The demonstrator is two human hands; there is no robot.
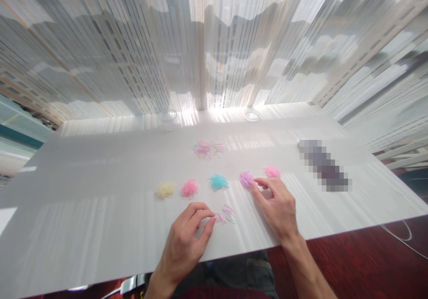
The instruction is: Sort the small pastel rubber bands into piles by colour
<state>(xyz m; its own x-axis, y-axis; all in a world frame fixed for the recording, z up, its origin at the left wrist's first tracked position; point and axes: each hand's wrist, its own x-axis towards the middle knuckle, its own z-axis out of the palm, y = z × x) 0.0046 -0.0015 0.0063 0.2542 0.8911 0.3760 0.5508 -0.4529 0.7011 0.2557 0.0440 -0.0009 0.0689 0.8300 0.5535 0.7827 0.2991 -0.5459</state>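
Purple thin strands in a rounded pile (245,178) are touched along one edge by the right hand (279,203), thumb and index finger brought close; whether strands are pinched cannot be told. Pale-pink thin strands (220,218) are met by the left hand (187,230), thumb and index finger nearly joined; pinching cannot be confirmed. A turquoise strand pile (219,182) is located beyond the left grip.

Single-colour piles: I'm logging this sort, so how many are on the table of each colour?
Yellow pile: 1
Pink piles: 2
Blue pile: 1
Purple pile: 1
Total: 5
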